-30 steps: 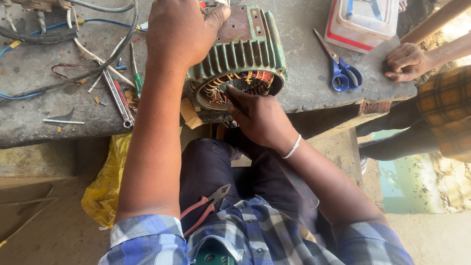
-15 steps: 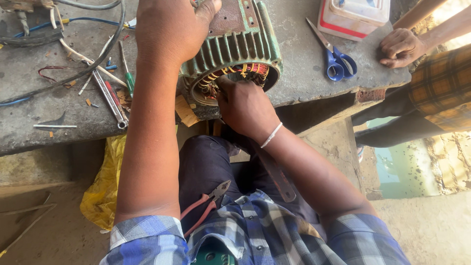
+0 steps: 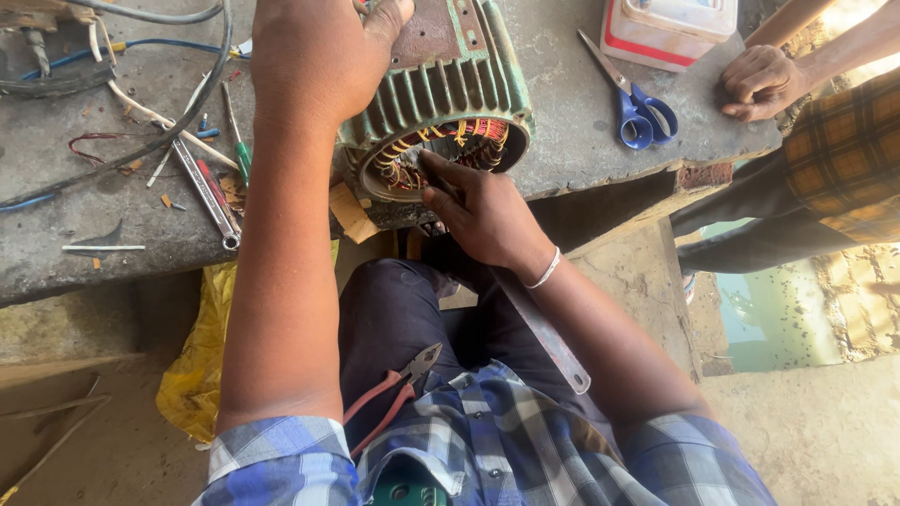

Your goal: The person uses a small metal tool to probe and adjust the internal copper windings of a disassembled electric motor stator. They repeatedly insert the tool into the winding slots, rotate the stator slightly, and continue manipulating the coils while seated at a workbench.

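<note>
A green finned motor housing (image 3: 448, 89) lies on its side at the edge of a grey stone slab (image 3: 562, 141), its open end showing copper windings (image 3: 469, 141) with red and yellow ties. My left hand (image 3: 319, 56) grips the top of the housing. My right hand (image 3: 478, 211) is at the open end, fingers closed on a long flat metal bar (image 3: 544, 333) whose tip goes into the windings. The bar runs back along my right forearm.
Red-handled pliers (image 3: 394, 394) rest on my lap. A wrench (image 3: 208, 199), a green screwdriver (image 3: 236, 141) and wires (image 3: 122, 141) lie on the slab at left. Blue scissors (image 3: 637, 112) and a white-and-red box (image 3: 666, 28) sit right. Another person's hand (image 3: 759, 82) rests on the slab's corner.
The view has shifted slightly. My right hand has turned at the housing's open end, its fingers moving further in toward the windings. My left hand keeps its grip.
</note>
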Tool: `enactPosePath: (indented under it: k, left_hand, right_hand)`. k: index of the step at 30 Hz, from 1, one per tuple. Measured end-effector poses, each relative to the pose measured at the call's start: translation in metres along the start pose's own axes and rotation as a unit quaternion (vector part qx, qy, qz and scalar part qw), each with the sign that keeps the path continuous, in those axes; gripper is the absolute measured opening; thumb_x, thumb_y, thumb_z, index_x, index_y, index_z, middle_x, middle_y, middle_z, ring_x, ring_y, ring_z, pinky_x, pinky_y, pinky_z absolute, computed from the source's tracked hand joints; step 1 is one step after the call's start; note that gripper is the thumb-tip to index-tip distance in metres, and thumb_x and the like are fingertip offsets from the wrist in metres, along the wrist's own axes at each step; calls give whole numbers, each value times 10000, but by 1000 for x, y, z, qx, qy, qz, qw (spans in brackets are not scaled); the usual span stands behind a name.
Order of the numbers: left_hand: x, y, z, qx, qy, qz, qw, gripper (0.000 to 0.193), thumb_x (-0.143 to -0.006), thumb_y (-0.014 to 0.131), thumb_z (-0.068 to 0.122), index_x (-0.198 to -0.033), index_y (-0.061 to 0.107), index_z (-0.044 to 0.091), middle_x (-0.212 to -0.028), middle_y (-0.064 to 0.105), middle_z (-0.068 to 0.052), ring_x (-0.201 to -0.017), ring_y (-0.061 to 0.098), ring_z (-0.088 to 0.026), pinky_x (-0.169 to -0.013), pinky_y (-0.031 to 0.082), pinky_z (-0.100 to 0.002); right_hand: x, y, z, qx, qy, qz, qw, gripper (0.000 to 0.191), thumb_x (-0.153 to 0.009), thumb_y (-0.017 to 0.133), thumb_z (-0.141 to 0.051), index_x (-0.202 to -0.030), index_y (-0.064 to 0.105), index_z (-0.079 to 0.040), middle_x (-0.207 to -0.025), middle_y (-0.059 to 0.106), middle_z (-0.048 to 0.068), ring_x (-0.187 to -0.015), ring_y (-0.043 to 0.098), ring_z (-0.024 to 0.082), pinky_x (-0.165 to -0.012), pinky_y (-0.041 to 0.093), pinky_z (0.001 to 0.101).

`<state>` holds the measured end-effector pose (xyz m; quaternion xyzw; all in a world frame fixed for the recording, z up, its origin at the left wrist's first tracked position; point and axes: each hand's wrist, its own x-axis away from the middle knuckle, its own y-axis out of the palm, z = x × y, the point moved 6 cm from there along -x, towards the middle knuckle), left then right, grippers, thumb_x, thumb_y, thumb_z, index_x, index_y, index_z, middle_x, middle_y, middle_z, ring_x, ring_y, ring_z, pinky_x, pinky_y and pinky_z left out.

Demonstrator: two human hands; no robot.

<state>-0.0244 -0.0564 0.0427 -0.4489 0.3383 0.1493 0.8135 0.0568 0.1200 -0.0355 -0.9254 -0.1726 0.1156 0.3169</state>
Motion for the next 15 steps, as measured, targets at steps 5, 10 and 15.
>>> enactPosePath:
  k: [5, 10, 15]
  left_hand:
    - [1, -3, 2, -15, 12, 12, 1000, 314, -997, 766, 393, -1017, 754, 80, -871, 733, -122, -822, 711, -340, -683, 564, -480]
    - [3, -3, 2, 8, -4, 0, 1000, 303, -1011, 760, 393, -988, 745, 91, -892, 751, -92, -838, 716, -321, -716, 570, -475]
    - [2, -7, 6, 0, -12, -1, 1000, 318, -993, 773, 403, -989, 746, 86, -900, 753, -105, -834, 713, -334, -712, 565, -481]
  right_hand:
    - [-1, 5, 6, -35, 4, -10, 999, 454, -989, 625, -260, -1422, 601, -123, -972, 749, 204, -812, 757, 246, -785, 561, 354]
    - [-7, 5, 18, -2, 53, -65, 996, 460, -982, 585, -259, -1430, 600, -157, -778, 727, 222, -729, 748, 276, -744, 558, 373]
    - [-15, 3, 15, 3, -53, -39, 998, 436, -1003, 599, -257, -1409, 623, -100, -834, 716, 224, -758, 738, 301, -733, 557, 396]
